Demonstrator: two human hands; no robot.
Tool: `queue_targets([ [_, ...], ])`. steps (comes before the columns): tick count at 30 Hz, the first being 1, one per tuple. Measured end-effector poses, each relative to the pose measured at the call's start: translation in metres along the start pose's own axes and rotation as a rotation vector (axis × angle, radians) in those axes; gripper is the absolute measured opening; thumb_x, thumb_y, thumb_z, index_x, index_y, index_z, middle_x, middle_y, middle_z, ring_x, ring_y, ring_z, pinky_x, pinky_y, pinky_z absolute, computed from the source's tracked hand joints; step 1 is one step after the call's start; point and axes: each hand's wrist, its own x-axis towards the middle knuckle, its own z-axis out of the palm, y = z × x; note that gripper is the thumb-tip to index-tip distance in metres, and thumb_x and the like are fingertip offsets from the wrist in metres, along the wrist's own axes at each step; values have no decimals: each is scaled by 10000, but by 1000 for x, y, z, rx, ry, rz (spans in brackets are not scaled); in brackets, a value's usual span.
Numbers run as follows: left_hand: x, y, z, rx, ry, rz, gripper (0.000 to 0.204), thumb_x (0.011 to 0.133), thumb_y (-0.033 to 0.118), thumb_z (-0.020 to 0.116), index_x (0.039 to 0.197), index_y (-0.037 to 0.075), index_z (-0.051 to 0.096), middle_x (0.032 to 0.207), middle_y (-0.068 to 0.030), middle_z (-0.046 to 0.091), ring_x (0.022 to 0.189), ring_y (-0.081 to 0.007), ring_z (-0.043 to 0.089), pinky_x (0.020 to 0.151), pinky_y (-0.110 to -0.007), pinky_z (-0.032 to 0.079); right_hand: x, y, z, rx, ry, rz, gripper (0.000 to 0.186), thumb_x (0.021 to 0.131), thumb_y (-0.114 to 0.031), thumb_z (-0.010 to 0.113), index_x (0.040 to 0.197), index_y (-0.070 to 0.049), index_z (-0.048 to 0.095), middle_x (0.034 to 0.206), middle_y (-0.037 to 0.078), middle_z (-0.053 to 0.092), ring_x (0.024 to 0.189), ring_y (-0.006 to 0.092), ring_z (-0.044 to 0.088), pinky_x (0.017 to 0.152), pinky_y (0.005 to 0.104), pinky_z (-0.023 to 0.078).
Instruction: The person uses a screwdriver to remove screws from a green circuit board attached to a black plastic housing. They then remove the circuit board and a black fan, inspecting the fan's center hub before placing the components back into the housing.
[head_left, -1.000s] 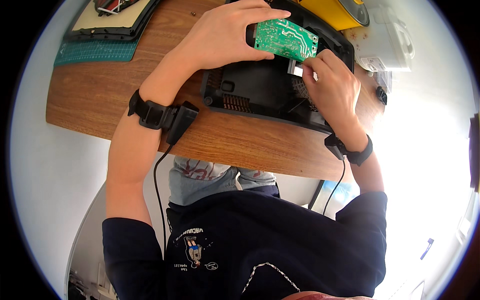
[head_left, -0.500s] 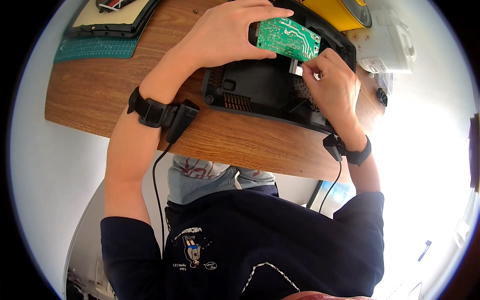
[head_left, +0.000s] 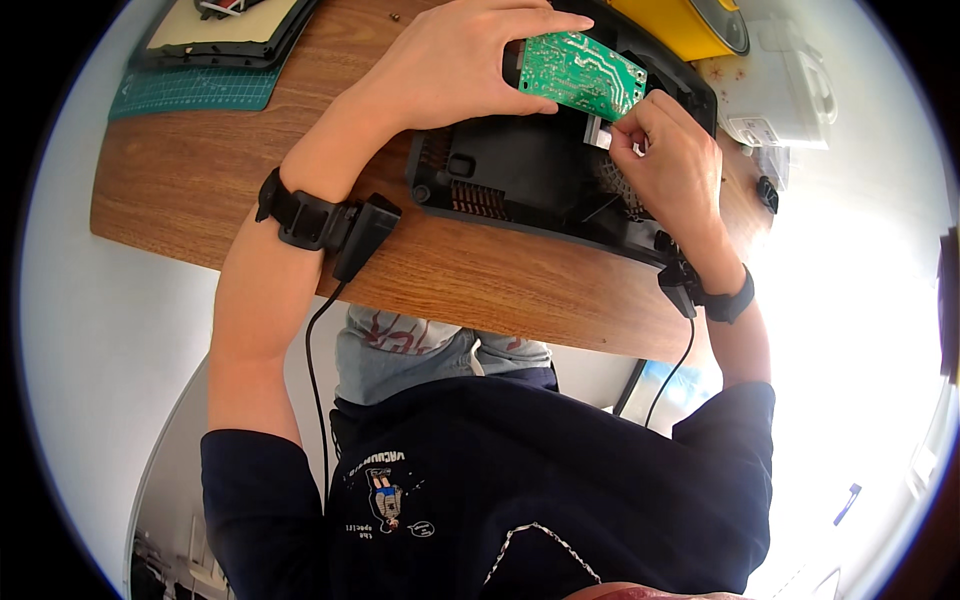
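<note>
A green circuit board [head_left: 582, 76], solder side up, is tilted above a black plastic housing [head_left: 520, 165] on the table. My left hand [head_left: 465, 65] grips the board by its left end, the thumb at the lower edge and a finger stretched along the top. At the board's lower right corner my right hand [head_left: 668, 150] is closed, fingertips pinched beside a small silvery metal piece [head_left: 598, 132] under the board's edge. What exactly those fingertips hold is hidden. Vent slots [head_left: 478, 199] and a round grille [head_left: 622, 188] show in the housing.
A yellow container [head_left: 680, 25] stands behind the housing, with a white lidded box [head_left: 775, 90] to its right. A green cutting mat [head_left: 195, 93] under a black tray [head_left: 225, 40] lies at the far left. Cables [head_left: 318, 400] hang from both wrist straps.
The board, the housing and both hands appear shifted very slightly to the right. My right wrist has turned a little; both hands keep their hold.
</note>
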Motion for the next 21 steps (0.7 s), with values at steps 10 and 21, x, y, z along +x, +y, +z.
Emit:
queue_targets([
  [10, 0, 0, -1, -22, -4, -12, 703, 747, 196, 868, 1397, 100, 618, 1245, -109, 635, 1090, -322, 653, 921, -400, 548, -4, -6, -1, -59, 78, 1, 51, 817, -130, 762, 809, -133, 712, 820, -8, 618, 694, 223, 657, 581, 368, 516],
  [21, 0, -2, 0, -27, -11, -6, 701, 748, 186, 871, 1394, 90, 617, 1238, -108, 635, 1096, -320, 650, 925, -394, 545, -5, -6, -1, -38, 95, -3, 49, 827, -154, 775, 793, -133, 748, 829, -20, 639, 707, 219, 663, 591, 359, 518],
])
